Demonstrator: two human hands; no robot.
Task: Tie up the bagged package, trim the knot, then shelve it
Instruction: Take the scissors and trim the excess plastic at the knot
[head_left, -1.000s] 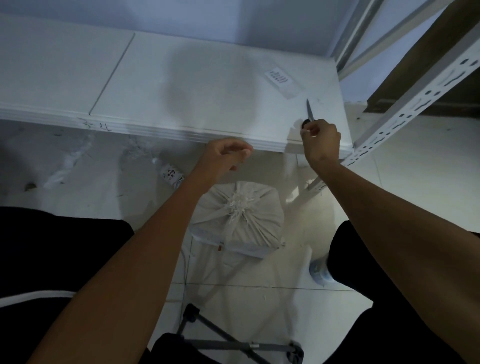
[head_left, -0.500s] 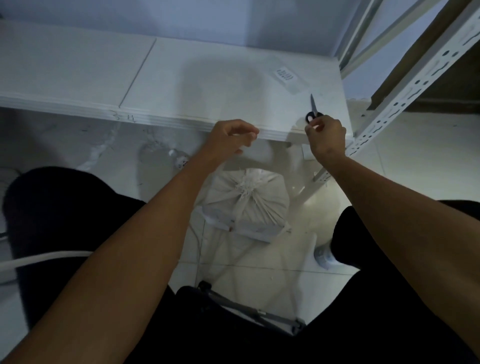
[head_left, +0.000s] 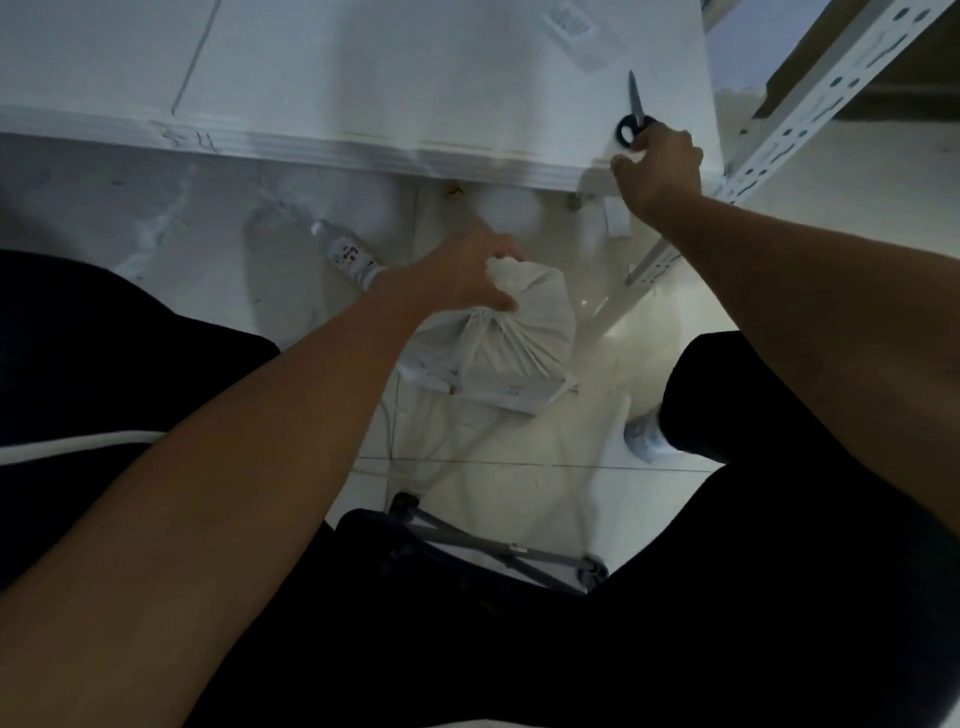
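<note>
The white bagged package (head_left: 511, 358) sits on the pale tiled floor between my legs, its top gathered into a knot. My left hand (head_left: 467, 273) is closed around that gathered top. Black-handled scissors (head_left: 632, 111) lie on the right end of the white shelf board (head_left: 363, 78), blades pointing away. My right hand (head_left: 657, 166) rests at the shelf's front edge, fingers touching or just leaving the scissor handles; whether it still grips them is unclear.
A perforated white rack upright (head_left: 810, 109) slants down at the right. A plastic bottle (head_left: 350, 254) lies on the floor left of the package. A clear label sleeve (head_left: 576, 26) lies on the shelf. A wheeled stool base (head_left: 498, 551) is below me.
My left hand dropped from the shelf edge down to the package and closed on its tied top. The scissors now lie on the shelf, with my right hand just behind them.
</note>
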